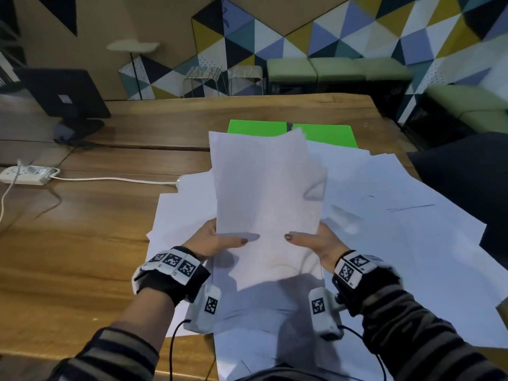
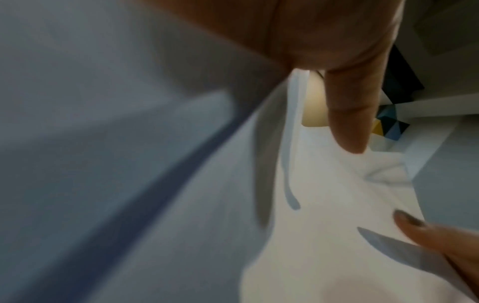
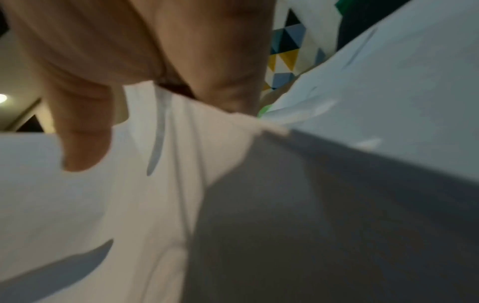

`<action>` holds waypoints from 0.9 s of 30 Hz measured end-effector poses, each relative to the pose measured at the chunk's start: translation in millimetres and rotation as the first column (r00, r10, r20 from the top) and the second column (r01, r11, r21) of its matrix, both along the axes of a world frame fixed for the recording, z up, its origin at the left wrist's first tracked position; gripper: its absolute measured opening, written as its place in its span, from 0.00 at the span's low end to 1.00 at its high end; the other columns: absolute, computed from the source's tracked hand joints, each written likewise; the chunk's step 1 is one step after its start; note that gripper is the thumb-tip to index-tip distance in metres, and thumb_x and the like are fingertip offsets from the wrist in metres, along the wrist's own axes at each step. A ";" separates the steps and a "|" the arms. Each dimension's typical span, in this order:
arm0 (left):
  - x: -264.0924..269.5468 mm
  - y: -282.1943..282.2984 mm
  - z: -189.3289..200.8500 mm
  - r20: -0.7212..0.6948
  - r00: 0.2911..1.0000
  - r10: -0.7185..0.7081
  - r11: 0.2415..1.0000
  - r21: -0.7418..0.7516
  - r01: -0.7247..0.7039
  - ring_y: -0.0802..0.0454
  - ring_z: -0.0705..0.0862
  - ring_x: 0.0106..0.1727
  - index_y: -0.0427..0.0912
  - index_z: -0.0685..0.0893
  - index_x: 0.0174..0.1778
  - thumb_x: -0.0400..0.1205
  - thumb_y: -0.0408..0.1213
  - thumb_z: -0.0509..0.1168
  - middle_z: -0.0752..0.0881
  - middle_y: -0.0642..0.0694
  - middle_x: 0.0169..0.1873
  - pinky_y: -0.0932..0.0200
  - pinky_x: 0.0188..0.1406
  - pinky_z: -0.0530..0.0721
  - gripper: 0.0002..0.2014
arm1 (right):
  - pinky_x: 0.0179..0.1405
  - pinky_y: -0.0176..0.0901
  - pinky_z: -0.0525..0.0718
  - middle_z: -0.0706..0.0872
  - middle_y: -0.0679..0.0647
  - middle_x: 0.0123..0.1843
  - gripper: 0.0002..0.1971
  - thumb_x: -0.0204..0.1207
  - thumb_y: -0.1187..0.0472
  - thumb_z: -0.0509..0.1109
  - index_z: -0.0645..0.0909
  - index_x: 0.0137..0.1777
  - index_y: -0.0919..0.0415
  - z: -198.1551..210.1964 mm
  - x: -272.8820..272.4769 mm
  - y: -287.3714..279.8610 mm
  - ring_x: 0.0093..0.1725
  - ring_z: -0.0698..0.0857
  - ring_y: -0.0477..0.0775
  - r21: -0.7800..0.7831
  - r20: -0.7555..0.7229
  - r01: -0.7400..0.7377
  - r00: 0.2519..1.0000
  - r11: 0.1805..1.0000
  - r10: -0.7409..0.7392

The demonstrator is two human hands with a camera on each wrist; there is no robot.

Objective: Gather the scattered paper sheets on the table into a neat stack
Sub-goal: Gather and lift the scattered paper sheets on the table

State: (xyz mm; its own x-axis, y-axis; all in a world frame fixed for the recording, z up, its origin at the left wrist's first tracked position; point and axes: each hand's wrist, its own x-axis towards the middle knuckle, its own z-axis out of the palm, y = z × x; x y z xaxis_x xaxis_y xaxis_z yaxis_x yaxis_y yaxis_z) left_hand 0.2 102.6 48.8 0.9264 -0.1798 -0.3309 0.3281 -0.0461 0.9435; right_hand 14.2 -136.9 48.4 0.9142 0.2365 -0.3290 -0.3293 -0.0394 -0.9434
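Holding a bundle of white sheets (image 1: 268,193) between them, the left hand (image 1: 217,239) and right hand (image 1: 316,242) each pinch a lower side edge, thumbs on top, both grips grasping the paper. The bundle stands raised above loose sheets (image 1: 384,204) spread over the bench (image 1: 82,229). Bare wood lies open to the left; a green folder (image 1: 258,127) sits beyond, near the far edge.

No readable text anywhere; the monitor's (image 1: 63,92) small sticker seems too blurred to read.
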 end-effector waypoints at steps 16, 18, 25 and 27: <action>0.1 12.2 -54.8 -0.247 0.968 0.032 0.952 0.302 0.046 0.48 0.77 0.37 0.34 0.84 0.32 0.65 0.30 0.69 0.81 0.40 0.32 0.53 0.40 0.73 0.03 | 0.65 0.57 0.73 0.72 0.69 0.68 0.21 0.72 0.56 0.71 0.74 0.62 0.61 -60.6 -30.1 -137.8 0.65 0.75 0.71 -0.812 -0.007 0.406 0.713 0.420 -0.701; -0.2 8.0 -57.1 -0.249 0.968 -0.022 0.939 0.328 0.106 0.49 0.75 0.36 0.36 0.83 0.30 0.68 0.29 0.68 0.80 0.41 0.31 0.54 0.40 0.71 0.02 | 0.64 0.58 0.70 0.67 0.70 0.70 0.23 0.72 0.54 0.70 0.70 0.64 0.62 -62.4 -39.3 -151.0 0.68 0.69 0.72 -0.870 -0.012 0.355 0.680 0.343 -0.733; 4.4 -2.2 -65.6 -0.246 0.968 0.046 0.959 0.282 0.026 0.42 0.83 0.42 0.39 0.90 0.27 0.53 0.34 0.69 0.86 0.34 0.37 0.48 0.46 0.77 0.09 | 0.61 0.60 0.70 0.64 0.68 0.69 0.27 0.73 0.49 0.68 0.68 0.65 0.66 -64.9 -60.8 -171.2 0.68 0.67 0.70 -0.908 -0.102 0.248 0.651 0.337 -0.753; 6.1 -6.2 -69.3 -0.237 0.971 0.024 0.960 0.276 0.043 0.41 0.83 0.43 0.38 0.90 0.29 0.49 0.38 0.69 0.87 0.34 0.37 0.47 0.46 0.78 0.15 | 0.62 0.59 0.71 0.65 0.68 0.70 0.28 0.73 0.49 0.70 0.68 0.66 0.66 -62.2 -57.9 -166.0 0.68 0.70 0.71 -0.880 -0.134 0.238 0.705 0.410 -0.696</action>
State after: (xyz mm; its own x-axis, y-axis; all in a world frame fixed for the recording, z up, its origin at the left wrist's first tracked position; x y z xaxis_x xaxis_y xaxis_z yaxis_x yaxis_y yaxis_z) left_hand 6.4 96.4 -20.5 0.8144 -0.0579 -0.5774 0.5376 -0.2990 0.7884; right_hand -43.7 -302.9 -13.8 0.4813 -0.7333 -0.4802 -0.8717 -0.3428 -0.3502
